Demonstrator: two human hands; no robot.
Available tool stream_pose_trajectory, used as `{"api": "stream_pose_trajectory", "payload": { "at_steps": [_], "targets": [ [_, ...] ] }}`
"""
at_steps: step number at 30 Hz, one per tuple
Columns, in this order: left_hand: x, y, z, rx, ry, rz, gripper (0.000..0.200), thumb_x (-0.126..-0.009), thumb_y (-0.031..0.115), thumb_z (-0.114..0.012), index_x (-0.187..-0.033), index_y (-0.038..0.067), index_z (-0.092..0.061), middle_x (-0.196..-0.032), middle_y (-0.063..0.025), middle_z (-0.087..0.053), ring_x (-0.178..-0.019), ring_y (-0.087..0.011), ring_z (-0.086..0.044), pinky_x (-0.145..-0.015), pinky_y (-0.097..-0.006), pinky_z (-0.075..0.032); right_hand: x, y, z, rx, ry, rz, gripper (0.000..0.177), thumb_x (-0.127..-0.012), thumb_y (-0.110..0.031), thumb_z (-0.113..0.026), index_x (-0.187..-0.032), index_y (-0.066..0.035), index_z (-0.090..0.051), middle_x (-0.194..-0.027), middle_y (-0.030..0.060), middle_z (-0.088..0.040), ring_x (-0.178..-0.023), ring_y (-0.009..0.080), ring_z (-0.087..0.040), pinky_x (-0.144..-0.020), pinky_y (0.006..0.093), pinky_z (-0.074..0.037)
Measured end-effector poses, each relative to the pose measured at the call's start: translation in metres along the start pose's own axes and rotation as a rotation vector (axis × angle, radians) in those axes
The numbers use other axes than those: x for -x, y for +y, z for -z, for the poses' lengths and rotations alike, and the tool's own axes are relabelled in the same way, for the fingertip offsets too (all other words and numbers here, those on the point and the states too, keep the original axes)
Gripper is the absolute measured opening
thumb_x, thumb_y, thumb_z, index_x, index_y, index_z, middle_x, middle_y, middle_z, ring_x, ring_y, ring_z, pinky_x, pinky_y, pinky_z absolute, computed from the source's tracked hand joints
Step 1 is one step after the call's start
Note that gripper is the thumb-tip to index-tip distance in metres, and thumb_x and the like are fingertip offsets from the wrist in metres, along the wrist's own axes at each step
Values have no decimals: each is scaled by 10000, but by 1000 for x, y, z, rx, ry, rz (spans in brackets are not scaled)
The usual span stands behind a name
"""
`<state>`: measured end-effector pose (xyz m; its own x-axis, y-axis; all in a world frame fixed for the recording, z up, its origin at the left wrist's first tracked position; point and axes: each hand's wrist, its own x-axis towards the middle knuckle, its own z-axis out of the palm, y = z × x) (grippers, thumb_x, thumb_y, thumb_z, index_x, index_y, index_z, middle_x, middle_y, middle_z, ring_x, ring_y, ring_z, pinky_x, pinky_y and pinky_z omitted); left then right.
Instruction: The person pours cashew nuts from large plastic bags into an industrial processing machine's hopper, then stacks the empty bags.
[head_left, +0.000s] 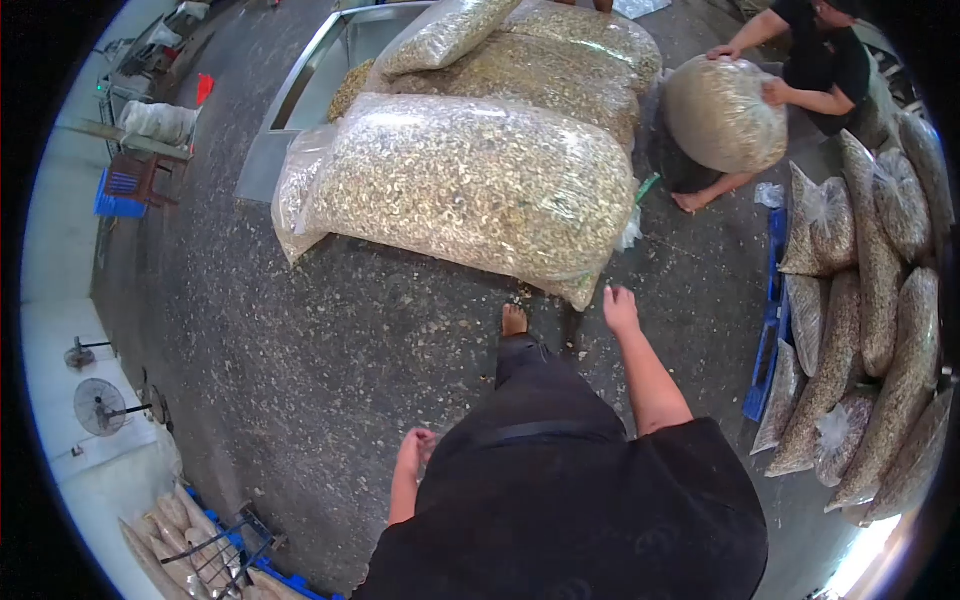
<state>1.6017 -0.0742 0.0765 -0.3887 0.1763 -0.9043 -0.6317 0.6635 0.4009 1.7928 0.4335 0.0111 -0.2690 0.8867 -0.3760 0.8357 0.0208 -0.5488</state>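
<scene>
My left hand (418, 444) hangs by my hip with loosely bent fingers, holding nothing that I can see. My right hand (621, 308) reaches forward, its fingers relaxed and apart, also without anything visible in it. Nearest to it is the lower right corner of a large clear plastic sack (470, 190) filled with pale, broken, nut-like pieces. A gap shows between hand and sack. That sack lies on its side against other full sacks (540, 75). Green and white ties (640, 205) stick out at its right end.
A metal bin (300, 95) stands behind the sacks. At upper right a person grips a round full bag (725, 115). Filled bags (860, 300) are stacked by a blue pallet (765, 340). Scraps litter the dark floor (280, 330). Fans (100, 407) and more bags (190, 540) are at left.
</scene>
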Motion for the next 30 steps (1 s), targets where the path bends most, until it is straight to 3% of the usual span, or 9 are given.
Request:
{"api": "stream_pose_trajectory", "payload": {
  "at_steps": [1, 3, 8, 13, 15, 18, 21, 28, 30],
  "targets": [
    [-5, 18, 9, 2, 9, 0, 336, -771, 250, -396, -1012, 115, -587, -1037, -25, -609, -980, -166, -553, -797, -382, -421, -13, -36, -10, -72, 96, 25, 518, -920, -376, -481, -1264, 10, -475, -1270, 258, -473, -1210, 389, -441, -1022, 430, -352],
    [-12, 58, 23, -9, 12, -297, 327, -784, 258, -375, -1008, 117, -567, -1053, -30, -607, -981, -155, -554, -800, -383, -414, -42, -106, -30, -66, 309, 114, 630, -902, -347, -519, -1357, 50, -337, -1366, 289, -373, -1293, 416, -340, -1076, 436, -285],
    [-39, 137, 58, -34, 88, -277, 316, -853, 282, -354, -978, 94, -575, -1009, -31, -623, -949, -137, -562, -773, -350, -425, -105, -251, -38, -85, 431, 203, 658, -917, -393, -469, -1426, -26, -271, -1472, 231, -260, -1367, 382, -238, -1115, 460, -206],
    [-92, 159, 113, -346, 126, -266, 245, -884, 187, -432, -964, 47, -616, -822, -39, -619, -729, -147, -574, -647, -292, -463, -157, -307, -45, -85, 440, -163, 672, -918, -456, -421, -1450, -82, -253, -1513, 190, -194, -1388, 379, -192, -1105, 524, -195],
    [-137, 157, 157, -503, 81, -213, 260, -878, 226, -466, -978, 35, -611, -858, -76, -632, -763, -173, -590, -665, -311, -473, -171, -313, -48, -70, 183, -400, 747, -911, -570, -316, -1472, -89, -205, -1543, 185, -73, -1415, 386, -82, -1113, 564, -112],
    [-252, 146, 238, -845, -34, -193, 311, -869, 285, -516, -999, 18, -604, -913, -132, -652, -814, -210, -614, -691, -341, -488, -163, -340, -61, 104, 195, -476, 788, -898, -577, -351, -1496, -126, -109, -1561, 126, 5, -1429, 346, 52, -1118, 565, -23],
    [-212, 296, 231, -756, -4, 28, 400, -870, 350, -522, -1046, -5, -582, -1002, -198, -637, -951, -286, -609, -817, -383, -471, -171, -333, -85, 190, 314, -511, 888, -850, -672, -350, -1501, -141, -64, -1560, 126, 44, -1418, 366, 108, -1102, 583, 44],
    [-325, 507, 276, -798, 281, -385, 519, -926, 422, -453, -1184, -22, -532, -1165, -239, -582, -1077, -360, -553, -941, -400, -411, -207, -372, -88, 321, 367, -803, 952, -810, -737, -354, -1501, -140, -85, -1558, 139, 19, -1416, 394, 69, -1059, 671, 2],
    [-412, 519, 300, -705, 360, -509, 577, -945, 444, -401, -1242, -42, -497, -1256, -252, -522, -1172, -353, -496, -980, -395, -382, -212, -374, -90, 331, 372, -798, 948, -812, -733, -360, -1499, -135, -97, -1557, 146, 7, -1416, 396, 63, -1059, 671, -5]
  ]
}}
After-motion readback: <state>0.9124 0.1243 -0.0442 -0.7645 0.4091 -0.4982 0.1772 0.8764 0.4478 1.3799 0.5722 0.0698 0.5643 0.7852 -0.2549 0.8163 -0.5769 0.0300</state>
